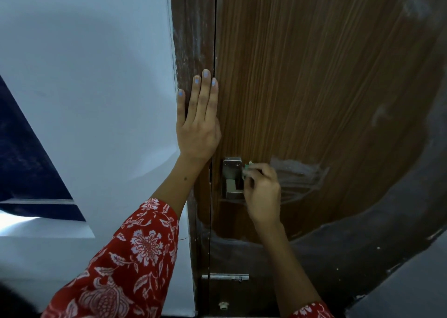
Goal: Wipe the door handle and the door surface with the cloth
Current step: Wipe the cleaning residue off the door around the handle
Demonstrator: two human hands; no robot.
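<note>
wooden door (314, 88), metal handle (232, 177) mounted on it, whitish smears

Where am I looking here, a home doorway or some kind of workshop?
Probably an indoor doorway in a home, though I can't be sure. A wood-grain door with a metal handle sits in a dark frame beside a white painted wall, and a dark floor shows below.

White wall (96, 76), nine o'clock. Dark blue fabric (21, 153), far left. Brown door frame (191, 39), eleven o'clock. Metal floor bolt (225, 277), six o'clock.
</note>
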